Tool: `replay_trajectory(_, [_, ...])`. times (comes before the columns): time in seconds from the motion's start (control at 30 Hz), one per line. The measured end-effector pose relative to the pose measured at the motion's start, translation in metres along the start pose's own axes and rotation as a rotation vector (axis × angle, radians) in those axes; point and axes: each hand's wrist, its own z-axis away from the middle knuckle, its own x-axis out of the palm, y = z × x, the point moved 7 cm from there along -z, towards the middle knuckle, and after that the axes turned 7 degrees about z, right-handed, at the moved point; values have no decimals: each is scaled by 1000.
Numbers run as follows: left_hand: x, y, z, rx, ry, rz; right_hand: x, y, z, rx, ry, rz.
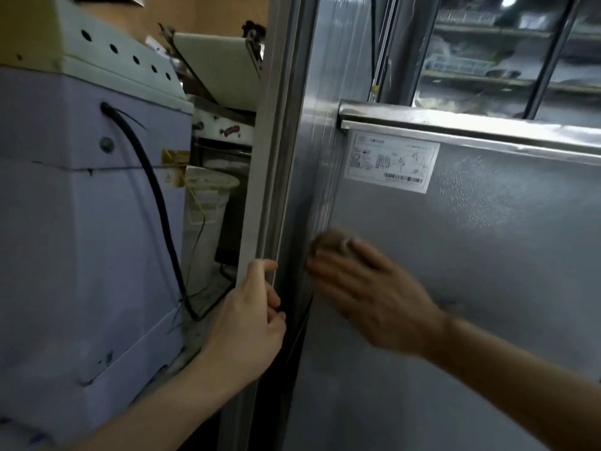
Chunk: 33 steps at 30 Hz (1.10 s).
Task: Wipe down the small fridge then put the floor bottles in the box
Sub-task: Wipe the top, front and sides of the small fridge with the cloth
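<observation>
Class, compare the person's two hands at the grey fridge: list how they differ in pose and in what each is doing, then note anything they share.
1. The left hand curls its fingers round the door edge; the right hand lies flatter against the fridge side.
2. The right hand presses a brownish cloth, though blurred; the left hand has no cloth.
3. The left hand looks sharp, the right hand smeared.
Both are bare and touch the fridge.

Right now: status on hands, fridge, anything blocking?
Left hand grips the door edge. Right hand, blurred, presses a brownish cloth on the grey fridge side. No bottles or box in view. Nothing blocking.
</observation>
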Motion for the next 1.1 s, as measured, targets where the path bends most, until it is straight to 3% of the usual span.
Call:
replay_trajectory(0.1, [4, -7, 1, 7, -20, 1, -22, 74, -26, 277, 128, -3])
replay_trajectory(0.2, [16, -6, 2, 34, -18, 2, -27, 96, -41, 375, 139, 14])
replay_trajectory(0.3, [24, -7, 4, 7, 4, 3, -12, 54, -24, 299, 144, -4])
replay_trajectory(0.47, [17, -7, 15, 26, 40, -48, 29, -61, 45, -13, -84, -53])
replay_trajectory(0.57, [19, -5, 18, 43, 1, -63, 28, -63, 76, -47, -88, -71])
replay_trajectory(0.63, [26, -1, 14, 45, -16, -60, 16, -28, 77, 47, -4, -76])
replay_trajectory(0.77, [51, 7, 3, 11, -41, -36, -15, 76, 66, 493, 261, -78])
replay_trajectory(0.83, [64, 12, -1, -1, -54, -4, -16, 88, 68, 606, 317, -74])
replay_trajectory(0.9, [69, 14, -4, -26, -30, -13, -5, 60, 81, 570, 298, -70])
replay_trajectory(1.1, [73, 16, -7, -120, 15, -106, 33, -55, 155, 141, -31, -56])
